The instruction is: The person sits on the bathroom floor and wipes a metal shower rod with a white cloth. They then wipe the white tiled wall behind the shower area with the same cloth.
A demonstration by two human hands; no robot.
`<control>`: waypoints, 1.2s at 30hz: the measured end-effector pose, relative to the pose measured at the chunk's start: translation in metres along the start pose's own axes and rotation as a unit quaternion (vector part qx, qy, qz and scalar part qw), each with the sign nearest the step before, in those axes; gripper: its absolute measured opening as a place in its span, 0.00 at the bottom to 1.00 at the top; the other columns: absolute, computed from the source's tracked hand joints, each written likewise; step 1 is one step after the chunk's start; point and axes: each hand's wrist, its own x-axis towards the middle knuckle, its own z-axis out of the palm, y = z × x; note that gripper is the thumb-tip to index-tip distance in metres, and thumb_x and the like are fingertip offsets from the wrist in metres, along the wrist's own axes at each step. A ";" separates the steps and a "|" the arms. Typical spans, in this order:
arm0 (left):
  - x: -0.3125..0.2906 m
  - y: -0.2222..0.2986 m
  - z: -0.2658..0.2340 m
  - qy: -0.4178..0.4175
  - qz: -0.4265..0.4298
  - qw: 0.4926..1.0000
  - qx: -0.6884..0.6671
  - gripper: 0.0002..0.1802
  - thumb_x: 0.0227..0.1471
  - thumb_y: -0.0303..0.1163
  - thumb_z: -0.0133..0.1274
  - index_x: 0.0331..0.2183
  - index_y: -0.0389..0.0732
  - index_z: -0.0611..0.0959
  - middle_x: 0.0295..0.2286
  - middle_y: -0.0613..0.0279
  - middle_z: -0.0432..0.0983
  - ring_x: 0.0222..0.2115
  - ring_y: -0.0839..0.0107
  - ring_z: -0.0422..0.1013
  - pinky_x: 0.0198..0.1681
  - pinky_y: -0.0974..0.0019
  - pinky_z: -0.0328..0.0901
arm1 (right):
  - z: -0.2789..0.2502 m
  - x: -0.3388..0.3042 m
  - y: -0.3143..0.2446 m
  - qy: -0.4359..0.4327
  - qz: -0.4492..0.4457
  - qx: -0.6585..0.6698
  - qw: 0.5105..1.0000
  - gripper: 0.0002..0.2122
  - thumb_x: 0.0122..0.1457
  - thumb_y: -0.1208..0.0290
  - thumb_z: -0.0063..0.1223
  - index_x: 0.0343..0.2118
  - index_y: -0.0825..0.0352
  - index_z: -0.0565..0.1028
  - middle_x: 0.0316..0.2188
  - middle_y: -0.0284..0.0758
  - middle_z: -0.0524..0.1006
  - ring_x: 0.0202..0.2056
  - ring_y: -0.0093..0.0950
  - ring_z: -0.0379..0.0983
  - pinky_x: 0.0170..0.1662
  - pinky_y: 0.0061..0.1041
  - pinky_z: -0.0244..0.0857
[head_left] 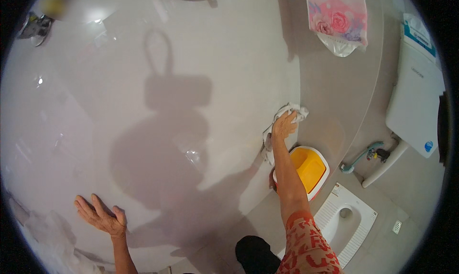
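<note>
My right hand (283, 126) reaches forward at the right of the middle. Its fingers are closed over a crumpled white cloth (300, 112), pressed on the pale glossy wall (239, 59) beside the corner. Part of the cloth hangs below the hand toward a bin (310, 165) with a white rim and a yellow lid. My right forearm passes in front of the bin's left side. At the lower left, my left hand (103, 220) rests on the same wall, palm down and fingers spread, holding nothing.
A floral pink tissue pack (338, 20) hangs at the upper right. Farther right is a white cistern (413, 92), with a valve and hose (368, 157) below. A squat toilet (346, 235) lies in the floor. A metal tap (37, 27) juts out at the upper left.
</note>
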 end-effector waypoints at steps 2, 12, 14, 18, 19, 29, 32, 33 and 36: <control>0.000 -0.001 0.000 -0.003 -0.001 1.000 -0.011 0.30 0.54 0.47 0.36 0.56 0.45 0.65 0.58 0.43 0.51 0.59 0.47 0.47 0.59 0.45 0.40 | 0.001 -0.020 0.005 -0.003 0.003 -0.012 1.000 0.25 0.61 0.60 0.34 0.60 0.59 0.51 0.49 0.57 0.55 0.48 0.49 0.54 0.48 0.47 0.53; -0.005 -0.005 0.001 -0.011 -0.015 0.999 -0.033 0.30 0.53 0.48 0.38 0.56 0.49 0.64 0.58 0.45 0.50 0.59 0.48 0.46 0.59 0.45 0.39 | -0.012 -0.147 -0.080 0.042 -0.378 0.104 0.919 0.27 0.53 0.76 0.41 0.58 0.72 0.54 0.47 0.57 0.55 0.48 0.47 0.51 0.54 0.43 0.42; -0.005 -0.005 -0.001 -0.032 -0.021 0.999 -0.032 0.32 0.51 0.46 0.40 0.57 0.49 0.62 0.58 0.45 0.49 0.59 0.47 0.46 0.58 0.42 0.40 | -0.018 -0.178 -0.094 0.057 -0.452 0.111 0.883 0.27 0.51 0.79 0.42 0.57 0.74 0.56 0.46 0.55 0.57 0.46 0.45 0.53 0.51 0.42 0.45; -0.007 -0.001 0.004 -0.030 -0.026 0.998 -0.052 0.32 0.50 0.44 0.42 0.57 0.48 0.63 0.59 0.46 0.48 0.59 0.46 0.45 0.57 0.39 0.41 | -0.031 -0.235 -0.105 -0.010 -0.534 0.115 0.837 0.24 0.50 0.79 0.45 0.53 0.74 0.62 0.44 0.52 0.60 0.43 0.41 0.57 0.45 0.39 0.52; -0.006 -0.002 0.003 -0.027 -0.024 0.998 -0.055 0.32 0.49 0.44 0.43 0.57 0.48 0.63 0.59 0.47 0.48 0.59 0.45 0.45 0.57 0.39 0.41 | -0.034 -0.254 -0.103 -0.057 -0.536 0.112 0.835 0.21 0.52 0.78 0.44 0.51 0.74 0.64 0.47 0.52 0.58 0.47 0.41 0.54 0.48 0.40 0.50; -0.006 0.002 0.003 -0.022 -0.036 0.997 -0.059 0.29 0.54 0.49 0.39 0.55 0.48 0.67 0.58 0.49 0.51 0.59 0.49 0.47 0.58 0.43 0.42 | -0.032 -0.320 -0.111 -0.089 -0.799 0.186 0.565 0.16 0.43 0.63 0.57 0.39 0.49 0.75 0.43 0.40 0.65 0.36 0.34 0.62 0.30 0.31 0.56; -0.005 -0.005 0.001 -0.020 -0.026 0.998 -0.044 0.29 0.54 0.49 0.39 0.55 0.48 0.67 0.58 0.48 0.52 0.59 0.48 0.47 0.58 0.43 0.43 | -0.037 -0.288 -0.135 -0.069 -0.780 0.136 0.607 0.17 0.43 0.61 0.57 0.40 0.45 0.75 0.44 0.39 0.63 0.38 0.34 0.61 0.34 0.29 0.56; -0.006 -0.002 0.003 -0.018 -0.028 0.998 -0.047 0.29 0.54 0.49 0.39 0.55 0.48 0.67 0.58 0.47 0.52 0.59 0.48 0.48 0.58 0.43 0.43 | -0.034 -0.275 -0.136 -0.040 -0.770 0.132 0.622 0.18 0.42 0.61 0.58 0.41 0.44 0.75 0.44 0.39 0.62 0.39 0.33 0.60 0.35 0.29 0.55; -0.008 -0.005 0.002 -0.022 -0.025 0.999 -0.040 0.29 0.54 0.49 0.39 0.54 0.47 0.67 0.58 0.47 0.52 0.59 0.47 0.48 0.57 0.43 0.43 | -0.032 -0.244 -0.135 -0.021 -0.729 0.120 0.673 0.23 0.40 0.63 0.58 0.44 0.44 0.74 0.44 0.40 0.61 0.38 0.35 0.59 0.38 0.31 0.54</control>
